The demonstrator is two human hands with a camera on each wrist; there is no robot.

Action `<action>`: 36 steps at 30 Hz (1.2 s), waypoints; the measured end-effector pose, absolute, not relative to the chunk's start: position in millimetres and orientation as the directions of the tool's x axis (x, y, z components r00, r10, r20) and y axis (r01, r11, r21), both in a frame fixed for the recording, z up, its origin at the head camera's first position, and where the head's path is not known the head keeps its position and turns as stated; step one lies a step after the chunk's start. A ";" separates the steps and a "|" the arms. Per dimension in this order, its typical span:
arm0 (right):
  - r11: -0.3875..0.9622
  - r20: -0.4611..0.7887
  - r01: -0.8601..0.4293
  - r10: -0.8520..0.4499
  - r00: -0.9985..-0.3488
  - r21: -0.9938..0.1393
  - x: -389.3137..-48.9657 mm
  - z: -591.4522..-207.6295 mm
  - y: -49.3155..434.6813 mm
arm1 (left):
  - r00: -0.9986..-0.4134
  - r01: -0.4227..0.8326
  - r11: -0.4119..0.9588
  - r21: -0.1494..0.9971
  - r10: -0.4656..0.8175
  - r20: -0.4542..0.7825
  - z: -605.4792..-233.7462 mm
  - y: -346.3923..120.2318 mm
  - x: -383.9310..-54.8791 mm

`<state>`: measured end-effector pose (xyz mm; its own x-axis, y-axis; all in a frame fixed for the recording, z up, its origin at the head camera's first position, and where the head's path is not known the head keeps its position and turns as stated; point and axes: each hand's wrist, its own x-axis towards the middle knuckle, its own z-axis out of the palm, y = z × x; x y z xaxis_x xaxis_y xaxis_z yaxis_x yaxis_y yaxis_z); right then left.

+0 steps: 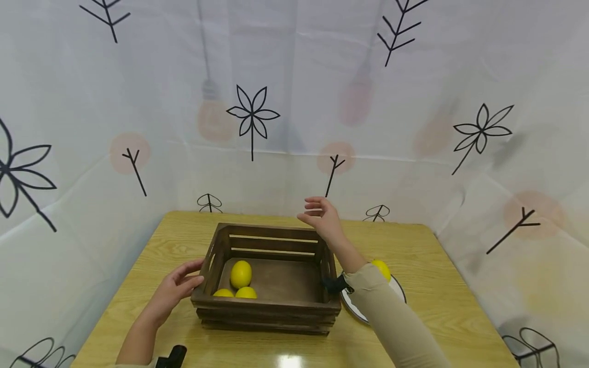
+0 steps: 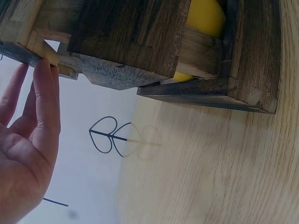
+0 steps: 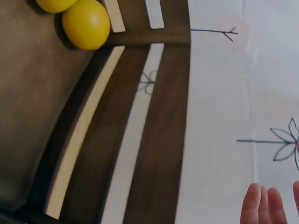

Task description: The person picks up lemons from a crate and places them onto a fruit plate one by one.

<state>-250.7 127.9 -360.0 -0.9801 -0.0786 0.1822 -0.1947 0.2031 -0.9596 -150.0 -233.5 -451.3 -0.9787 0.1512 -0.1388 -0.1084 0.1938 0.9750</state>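
A dark brown wooden crate [image 1: 271, 314] with slatted sides stands on the table. Inside it lie three yellow lemons, one lemon [image 1: 241, 274] farther back and the others by the front wall. My left hand [image 1: 172, 289] is at the crate's left side; in the left wrist view its straight fingers [image 2: 44, 93] reach up to the wood. Over the crate's back right corner my right hand [image 1: 324, 217] is raised, fingers apart from the thumb and holding nothing. Only its fingertips [image 3: 264, 205] enter the right wrist view, beyond the crate's slatted wall.
Right of the crate, partly behind my right forearm, a white plate [image 1: 399, 291] with a dark rim carries a yellow lemon [image 1: 381, 268]. The light wooden table [image 1: 184, 235] meets a pale cloth backdrop [image 1: 285, 179] with black plant drawings at its back and sides.
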 end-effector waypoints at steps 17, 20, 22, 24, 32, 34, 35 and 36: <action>0.150 0.139 -0.171 -0.203 -0.969 -0.974 -258.5 -383.7 92.7 | -0.979 -0.106 0.188 0.976 0.153 -0.135 -450.3 -233.9 -149.6; 0.150 0.116 -0.158 -0.258 -0.959 -0.976 -260.2 -389.0 87.5 | -0.979 -0.109 0.184 0.977 0.151 -0.138 -450.7 -233.6 -149.9; 0.143 0.098 -0.143 -0.281 -0.955 -0.979 -260.9 -391.3 84.2 | -0.979 -0.110 0.183 0.977 0.152 -0.138 -450.9 -233.4 -150.2; 0.152 0.088 -0.138 -0.297 -0.951 -0.979 -261.7 -393.4 81.0 | -0.979 -0.110 0.181 0.977 0.153 -0.138 -451.0 -233.2 -150.6; 0.196 0.050 -0.134 -0.382 -0.923 -0.971 -265.0 -402.8 68.4 | -0.979 -0.116 0.189 0.975 0.146 -0.144 -450.2 -232.4 -150.1; 0.206 0.043 -0.135 -0.399 -0.916 -0.969 -265.7 -404.8 65.1 | -0.979 -0.118 0.194 0.974 0.142 -0.147 -449.7 -232.1 -149.9; 0.213 0.041 -0.137 -0.402 -0.915 -0.967 -266.2 -405.9 63.6 | -0.979 -0.118 0.196 0.974 0.142 -0.147 -449.4 -231.8 -150.0; 0.217 0.041 -0.139 -0.404 -0.914 -0.966 -267.0 -407.1 62.0 | -0.979 -0.117 0.197 0.973 0.143 -0.147 -449.1 -231.4 -150.1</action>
<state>-267.0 62.0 -407.1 -0.9139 -0.4039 0.0406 -0.1389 0.2172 -0.9662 -150.1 -231.4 -449.1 -0.9788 0.1429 -0.1468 -0.1172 0.1971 0.9734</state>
